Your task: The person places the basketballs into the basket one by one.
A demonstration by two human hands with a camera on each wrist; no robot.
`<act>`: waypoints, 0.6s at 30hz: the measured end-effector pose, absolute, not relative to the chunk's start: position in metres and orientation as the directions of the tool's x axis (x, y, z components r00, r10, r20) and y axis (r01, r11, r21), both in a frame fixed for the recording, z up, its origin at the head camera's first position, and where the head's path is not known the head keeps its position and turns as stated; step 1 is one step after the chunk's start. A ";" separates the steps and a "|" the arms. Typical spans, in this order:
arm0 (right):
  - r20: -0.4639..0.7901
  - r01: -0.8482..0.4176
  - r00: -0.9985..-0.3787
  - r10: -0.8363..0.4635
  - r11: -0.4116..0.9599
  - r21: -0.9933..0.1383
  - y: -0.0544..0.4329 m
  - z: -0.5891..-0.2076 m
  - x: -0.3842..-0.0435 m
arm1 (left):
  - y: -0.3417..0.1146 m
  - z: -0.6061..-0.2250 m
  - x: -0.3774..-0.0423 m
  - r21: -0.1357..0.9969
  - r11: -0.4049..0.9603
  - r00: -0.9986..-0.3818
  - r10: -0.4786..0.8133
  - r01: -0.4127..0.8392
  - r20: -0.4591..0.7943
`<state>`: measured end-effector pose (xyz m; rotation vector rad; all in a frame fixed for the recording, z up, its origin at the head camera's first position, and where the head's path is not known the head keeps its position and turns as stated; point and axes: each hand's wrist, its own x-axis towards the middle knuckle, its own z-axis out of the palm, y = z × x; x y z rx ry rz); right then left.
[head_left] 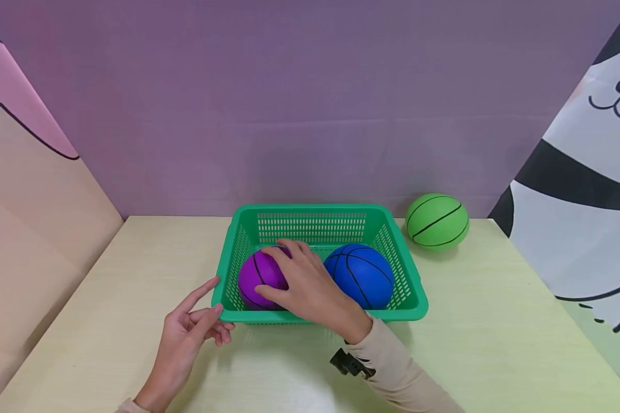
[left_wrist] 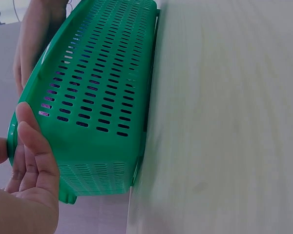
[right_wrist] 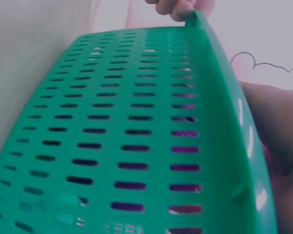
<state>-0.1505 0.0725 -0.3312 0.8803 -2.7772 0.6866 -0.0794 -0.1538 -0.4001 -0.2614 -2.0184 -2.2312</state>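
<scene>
A green plastic basket [head_left: 310, 208] with slotted walls stands on the table, holding a purple ball [head_left: 249, 280] on its left side and a blue ball [head_left: 363, 275] on its right. My left hand [head_left: 188, 330] pinches the basket's near left corner, with the thumb on one side of the rim and fingers on the other, as the left wrist view shows. Reaching over the front rim, my right hand [head_left: 312, 289] holds the purple ball, thumb in front and fingers curved over its top. In the right wrist view, the basket wall [right_wrist: 156, 107] hides most of the ball and that hand.
A light green ball [head_left: 437, 222] sits on the pale wooden table [head_left: 496, 321] behind and right of the basket. A purple backdrop [head_left: 310, 103] rises along the table's far edge. Printed cartoon panels flank both sides, with a panda panel [head_left: 589, 229] at right.
</scene>
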 end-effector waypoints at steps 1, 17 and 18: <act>0.272 -0.577 -0.817 -0.509 0.724 -0.379 0.074 -0.330 -0.150 | -0.154 -0.400 -0.079 0.973 -0.105 -0.978 0.026 0.206 0.209; 0.300 -0.616 -0.787 -0.539 0.694 -0.371 0.090 -0.303 -0.142 | -0.154 -0.401 -0.079 0.973 -0.104 -0.977 0.029 0.205 0.209; 0.306 -0.621 -0.784 -0.540 0.696 -0.361 0.091 -0.302 -0.141 | -0.154 -0.400 -0.079 0.973 -0.105 -0.977 0.031 0.207 0.211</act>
